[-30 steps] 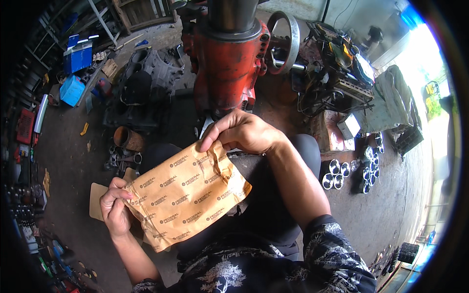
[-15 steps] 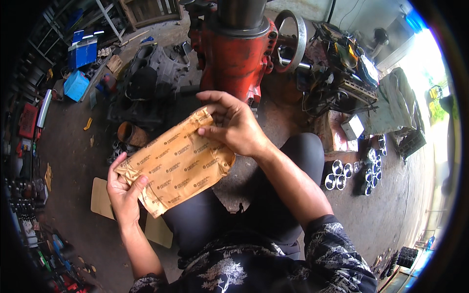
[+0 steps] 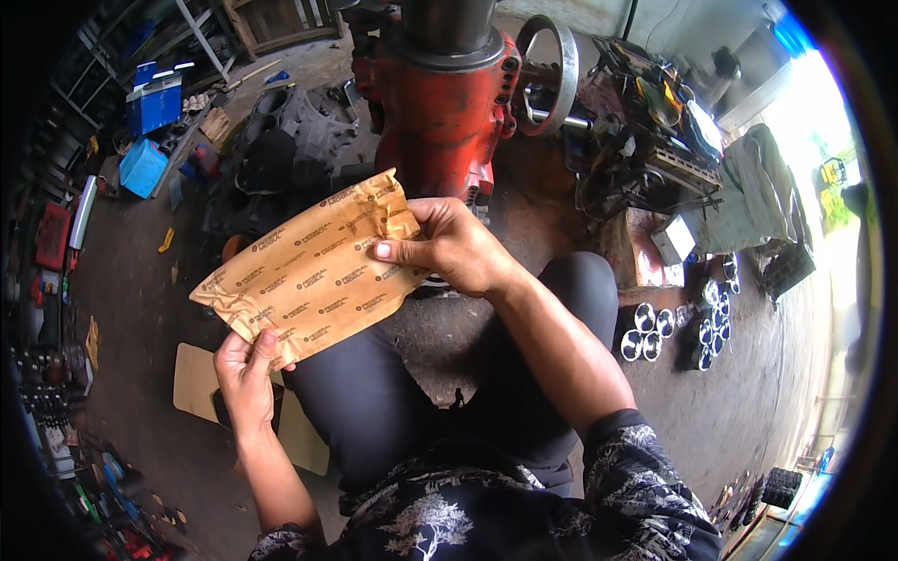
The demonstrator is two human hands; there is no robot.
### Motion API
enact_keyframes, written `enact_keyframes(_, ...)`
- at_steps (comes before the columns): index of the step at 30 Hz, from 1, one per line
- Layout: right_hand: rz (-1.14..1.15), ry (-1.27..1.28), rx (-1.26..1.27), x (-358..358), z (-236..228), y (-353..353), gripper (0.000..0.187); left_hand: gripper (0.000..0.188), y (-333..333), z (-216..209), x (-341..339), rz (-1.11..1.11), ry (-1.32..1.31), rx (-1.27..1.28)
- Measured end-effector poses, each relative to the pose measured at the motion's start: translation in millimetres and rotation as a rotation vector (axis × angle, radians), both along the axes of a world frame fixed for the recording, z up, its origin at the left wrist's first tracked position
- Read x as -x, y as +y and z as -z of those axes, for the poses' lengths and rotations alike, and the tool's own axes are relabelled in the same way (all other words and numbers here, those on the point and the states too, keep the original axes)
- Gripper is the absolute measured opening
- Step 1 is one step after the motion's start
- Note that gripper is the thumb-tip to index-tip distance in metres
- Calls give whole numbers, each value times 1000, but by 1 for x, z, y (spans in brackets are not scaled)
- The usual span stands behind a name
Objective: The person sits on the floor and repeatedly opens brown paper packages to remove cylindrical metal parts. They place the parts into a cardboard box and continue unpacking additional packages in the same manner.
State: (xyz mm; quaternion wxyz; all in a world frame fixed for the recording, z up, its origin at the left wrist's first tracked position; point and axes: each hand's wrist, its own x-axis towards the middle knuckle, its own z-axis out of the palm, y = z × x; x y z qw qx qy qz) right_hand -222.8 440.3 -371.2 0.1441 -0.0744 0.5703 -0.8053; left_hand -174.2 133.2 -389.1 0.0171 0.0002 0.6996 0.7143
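Observation:
A flat brown paper packet [image 3: 309, 266], creased and covered in repeated dark print, is held tilted above my lap. My left hand [image 3: 247, 374] pinches its lower left edge between thumb and fingers. At its right end my right hand [image 3: 454, 248] grips it, thumb on top and fingers behind. What the paper wraps, if anything, is hidden. Beneath my left forearm lies an open tan cardboard box [image 3: 195, 379] on the floor, partly covered by my arm and leg.
Ahead stands a red machine [image 3: 435, 107] with a metal handwheel [image 3: 550, 75]. An engine block [image 3: 299, 131] sits to its left. Several shiny metal cylinders [image 3: 645, 332] stand on the floor at right, near a cluttered bench [image 3: 664, 122]. A blue box [image 3: 145, 166] lies far left.
My left hand has shifted its grip along the packet's lower edge. The packet's left end has swung up and outward. My right hand has curled its fingers behind the paper.

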Motion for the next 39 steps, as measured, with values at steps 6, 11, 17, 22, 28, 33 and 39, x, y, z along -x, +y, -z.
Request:
enact_keyframes(6, -15, 6, 35, 1, 3, -3, 37, 18, -2, -6, 3, 23, 86, -216)
enact_keyframes(11, 68, 23, -15, -3, 10, -18, 35, 11, 1, 6, 6, -271, 227, -226)
enact_keyframes(17, 153, 25, -148, -6, 15, -24, 29, 10, -6, 13, 5, -307, 325, -73)
enact_keyframes(22, 137, 41, -120, -6, 18, -27, 28, 15, -13, 14, 3, -236, 252, 9)
enact_keyframes(28, 104, -10, -90, -3, 24, -26, 24, 20, -19, 18, 4, -59, 320, 22)
enact_keyframes(33, 135, -16, -87, -2, 26, -27, 22, 24, -17, 17, 3, -90, 101, -195)
enact_keyframes(39, 157, -29, -131, -2, 24, -24, 20, 27, -15, 6, 7, 156, 281, 33)
